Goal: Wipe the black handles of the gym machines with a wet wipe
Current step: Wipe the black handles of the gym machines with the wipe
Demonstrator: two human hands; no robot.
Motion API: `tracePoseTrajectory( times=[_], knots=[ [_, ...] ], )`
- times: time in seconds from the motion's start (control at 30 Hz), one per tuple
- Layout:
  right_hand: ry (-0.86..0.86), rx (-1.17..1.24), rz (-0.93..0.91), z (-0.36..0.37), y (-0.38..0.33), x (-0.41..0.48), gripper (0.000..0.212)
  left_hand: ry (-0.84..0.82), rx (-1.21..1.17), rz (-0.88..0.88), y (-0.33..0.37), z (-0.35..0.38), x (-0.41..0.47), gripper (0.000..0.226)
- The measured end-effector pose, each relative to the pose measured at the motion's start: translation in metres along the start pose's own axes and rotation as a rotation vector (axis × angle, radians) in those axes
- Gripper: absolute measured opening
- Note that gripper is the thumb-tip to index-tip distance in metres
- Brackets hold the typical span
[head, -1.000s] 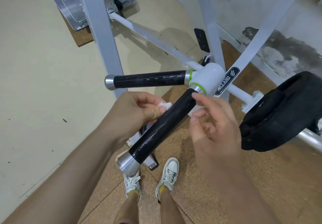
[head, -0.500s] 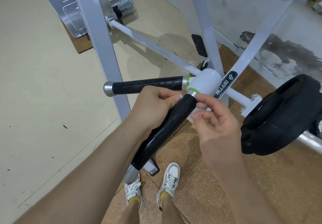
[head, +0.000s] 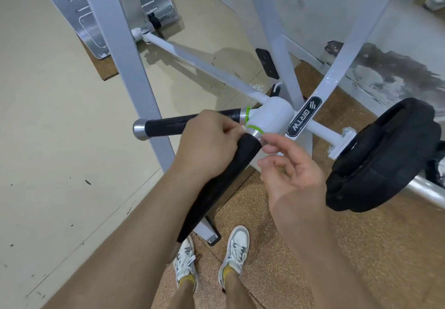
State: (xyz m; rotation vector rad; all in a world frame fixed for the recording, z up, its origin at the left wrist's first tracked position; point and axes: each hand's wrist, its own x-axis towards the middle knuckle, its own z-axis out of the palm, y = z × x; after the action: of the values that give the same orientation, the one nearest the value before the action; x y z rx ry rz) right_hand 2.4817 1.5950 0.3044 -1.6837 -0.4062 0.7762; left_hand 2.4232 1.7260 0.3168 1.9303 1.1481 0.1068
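Two black handles branch from a white hub (head: 273, 116) on the machine. The near handle (head: 216, 188) slants down toward me; the far handle (head: 166, 127) points left and ends in a silver cap. My left hand (head: 207, 145) is closed at the top of the near handle, just below the hub, pinching a white wet wipe (head: 243, 128) of which only a sliver shows. My right hand (head: 291, 171) hovers on the other side of that handle, fingers loosely curled and apart, fingertips close to the silver collar, holding nothing.
A black weight plate (head: 382, 154) sits on a bar at the right. A grey upright post (head: 130, 68) crosses behind the far handle. A metal footplate (head: 84, 20) lies at the upper left. My feet in white shoes (head: 209, 258) stand on cork matting.
My left hand has slid the wipe up the near handle from its middle to the top by the hub. My right hand stayed near the collar.
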Motion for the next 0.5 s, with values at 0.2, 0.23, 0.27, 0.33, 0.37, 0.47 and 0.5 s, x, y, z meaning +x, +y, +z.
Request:
tracePoseTrajectory(
  times=[0.2, 0.23, 0.27, 0.33, 0.37, 0.47, 0.5],
  knots=[
    [0.034, 0.008, -0.013, 0.003, 0.001, 0.003, 0.040, 0.083, -0.087, 0.170, 0.006, -0.003, -0.025, 0.014],
    [0.032, 0.020, -0.009, 0.004, 0.002, 0.003, 0.040, 0.117, -0.004, 0.299, 0.008, -0.003, -0.032, 0.014],
    [0.027, 0.025, -0.007, 0.004, 0.002, 0.002, 0.039, 0.147, 0.102, 0.396, 0.009, -0.003, -0.036, 0.014],
    [0.030, 0.024, -0.015, 0.006, 0.002, 0.003, 0.039, 0.147, 0.144, 0.376, 0.009, -0.001, -0.031, 0.012],
    [0.040, 0.029, -0.019, 0.006, 0.001, 0.004, 0.039, 0.124, 0.082, 0.286, 0.009, -0.001, -0.025, 0.011],
    [0.052, 0.040, -0.013, 0.007, 0.002, 0.007, 0.042, 0.041, -0.053, -0.029, 0.005, 0.001, -0.006, 0.014],
    [0.048, 0.038, -0.012, 0.007, 0.002, 0.007, 0.043, -0.014, -0.113, -0.115, 0.001, 0.003, -0.002, 0.017]
  ],
)
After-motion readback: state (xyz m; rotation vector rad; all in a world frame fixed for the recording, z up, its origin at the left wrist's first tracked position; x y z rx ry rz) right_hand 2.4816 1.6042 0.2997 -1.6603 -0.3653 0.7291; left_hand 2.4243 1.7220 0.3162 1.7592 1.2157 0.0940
